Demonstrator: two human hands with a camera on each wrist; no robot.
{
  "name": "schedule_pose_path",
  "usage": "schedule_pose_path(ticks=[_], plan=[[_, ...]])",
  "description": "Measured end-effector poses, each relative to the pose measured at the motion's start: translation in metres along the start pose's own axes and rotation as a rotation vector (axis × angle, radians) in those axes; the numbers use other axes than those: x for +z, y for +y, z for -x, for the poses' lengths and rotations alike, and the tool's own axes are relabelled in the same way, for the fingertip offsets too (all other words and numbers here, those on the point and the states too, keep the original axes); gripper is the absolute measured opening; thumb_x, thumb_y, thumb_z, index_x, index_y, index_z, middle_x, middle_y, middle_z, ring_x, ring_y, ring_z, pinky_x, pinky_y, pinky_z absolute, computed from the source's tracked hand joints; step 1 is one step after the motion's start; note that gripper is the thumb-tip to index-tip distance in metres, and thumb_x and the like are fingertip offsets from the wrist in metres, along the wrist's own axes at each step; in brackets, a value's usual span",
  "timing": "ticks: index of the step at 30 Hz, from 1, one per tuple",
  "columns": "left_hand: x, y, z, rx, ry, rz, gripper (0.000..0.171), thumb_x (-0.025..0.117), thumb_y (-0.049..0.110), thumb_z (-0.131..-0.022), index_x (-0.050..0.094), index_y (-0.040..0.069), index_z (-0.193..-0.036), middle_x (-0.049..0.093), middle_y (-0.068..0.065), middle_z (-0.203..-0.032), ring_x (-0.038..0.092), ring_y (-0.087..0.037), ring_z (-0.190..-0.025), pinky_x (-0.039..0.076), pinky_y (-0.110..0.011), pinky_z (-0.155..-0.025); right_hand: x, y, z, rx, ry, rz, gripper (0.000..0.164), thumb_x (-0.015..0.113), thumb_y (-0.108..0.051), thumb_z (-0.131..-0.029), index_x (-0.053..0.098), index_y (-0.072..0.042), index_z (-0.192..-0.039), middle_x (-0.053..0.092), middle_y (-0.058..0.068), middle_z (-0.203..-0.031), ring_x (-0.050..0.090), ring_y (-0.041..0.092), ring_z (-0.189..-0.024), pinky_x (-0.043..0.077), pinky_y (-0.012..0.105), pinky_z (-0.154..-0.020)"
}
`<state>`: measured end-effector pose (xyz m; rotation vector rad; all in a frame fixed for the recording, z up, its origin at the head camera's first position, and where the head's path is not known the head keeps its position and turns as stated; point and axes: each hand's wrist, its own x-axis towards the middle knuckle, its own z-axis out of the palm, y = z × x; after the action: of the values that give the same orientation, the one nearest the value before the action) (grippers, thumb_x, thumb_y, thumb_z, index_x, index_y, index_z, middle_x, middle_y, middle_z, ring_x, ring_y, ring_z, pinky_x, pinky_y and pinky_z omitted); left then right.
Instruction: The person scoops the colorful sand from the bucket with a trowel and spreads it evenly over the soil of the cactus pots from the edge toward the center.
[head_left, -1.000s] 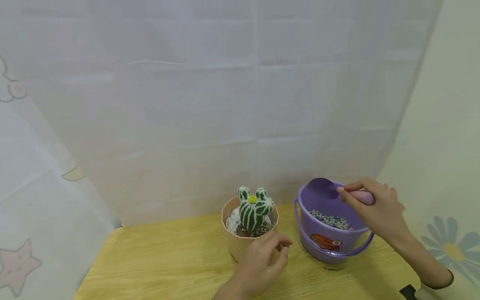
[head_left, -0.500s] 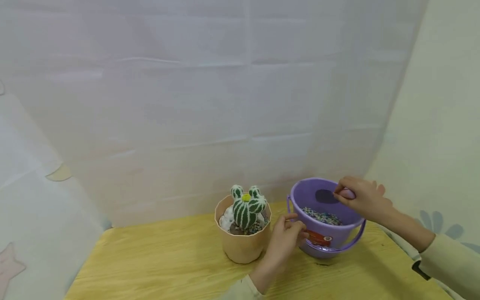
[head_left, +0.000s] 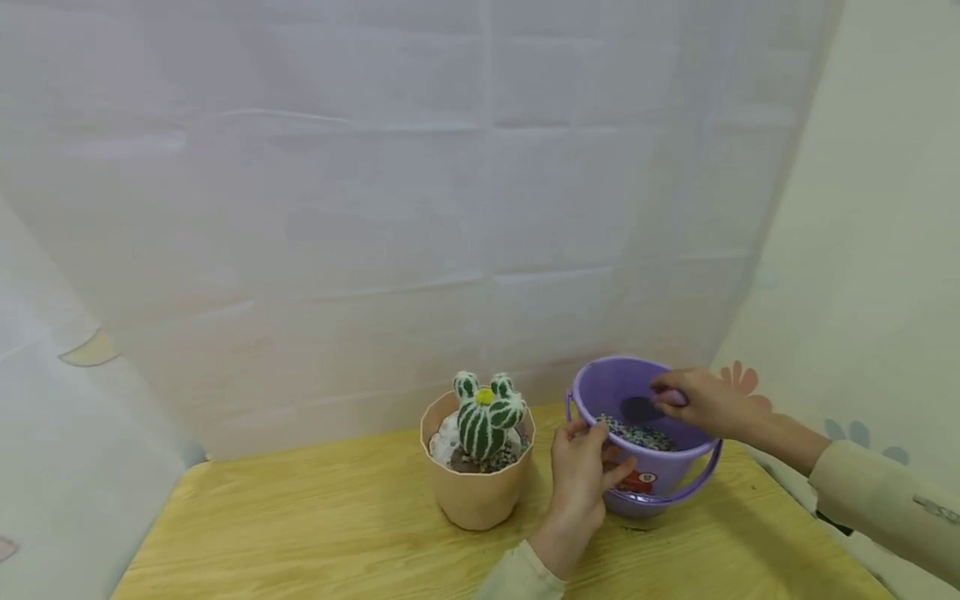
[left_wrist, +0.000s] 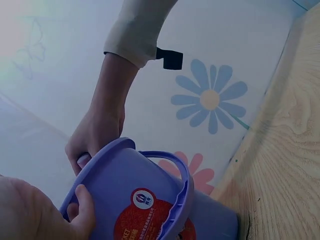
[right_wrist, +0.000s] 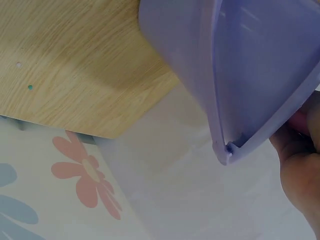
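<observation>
A person in beige sleeves works a purple scoop [head_left: 639, 408] inside a purple bucket [head_left: 671, 482] at the back right corner of a wooden table [head_left: 300, 517]. The right hand [head_left: 701, 402] reaches over the bucket's right side, fingers curled around the scoop's handle [head_left: 677, 398], the dark blade down inside at the multicolored pebbles [head_left: 637, 435]. The left hand [head_left: 579, 475] grips the bucket's near left rim, its thumb against the outer wall beside a red label [head_left: 643, 482]; how far the fingers reach inside cannot be told. The bucket's carrying handle [head_left: 708, 472] hangs down in front.

Just left of the bucket, near the table's back edge, stands a peach faceted planter [head_left: 477, 500]. From it rises a green cactus [head_left: 483, 429] striped in white, topped with a yellow flower [head_left: 485, 397]; white material [head_left: 446, 437] sits at its left and more small pebbles [head_left: 506, 454] at its right.

A pale sheet [head_left: 337, 250] hangs behind the table. Blue [left_wrist: 209, 98] and pink flowers [head_left: 738, 379] decorate the covering on the right, and a green speck [right_wrist: 30, 87] lies on the tabletop near its right edge.
</observation>
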<state>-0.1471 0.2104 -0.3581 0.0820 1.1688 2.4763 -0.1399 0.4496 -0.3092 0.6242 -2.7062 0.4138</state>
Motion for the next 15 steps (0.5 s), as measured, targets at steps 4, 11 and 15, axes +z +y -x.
schedule_pose_path(ticks=[4,11,15], plan=[[0.001,-0.003,-0.001,0.01,-0.005,0.044,0.037,0.067,0.0,-0.093,0.045,-0.001,-0.122,0.06,-0.02,-0.107,0.066,-0.027,-0.081,0.062,-0.045,-0.071,0.0,0.003,0.004,-0.013,0.001,0.005,0.013,0.078,0.002,-0.087,0.072,-0.009,-0.088,0.069,-0.003,-0.082,0.064,0.008,-0.071,0.056,0.027,-0.058],[0.0,-0.007,-0.001,0.032,-0.003,0.091,0.038,0.068,-0.002,-0.094,0.045,-0.001,-0.124,0.056,-0.02,-0.104,0.063,-0.028,-0.081,0.062,-0.049,-0.072,0.005,0.011,0.007,-0.027,0.056,-0.007,0.014,0.08,0.003,-0.083,0.074,-0.009,-0.087,0.07,-0.002,-0.081,0.065,0.009,-0.071,0.056,0.028,-0.058],[-0.002,-0.008,-0.003,0.035,-0.002,0.116,0.038,0.068,-0.003,-0.093,0.045,-0.001,-0.123,0.055,-0.021,-0.104,0.063,-0.029,-0.081,0.062,-0.048,-0.072,0.007,0.018,0.004,0.064,0.075,-0.011,0.01,0.082,0.0,-0.082,0.076,-0.007,-0.085,0.071,-0.002,-0.081,0.067,0.015,-0.071,0.057,0.032,-0.059]])
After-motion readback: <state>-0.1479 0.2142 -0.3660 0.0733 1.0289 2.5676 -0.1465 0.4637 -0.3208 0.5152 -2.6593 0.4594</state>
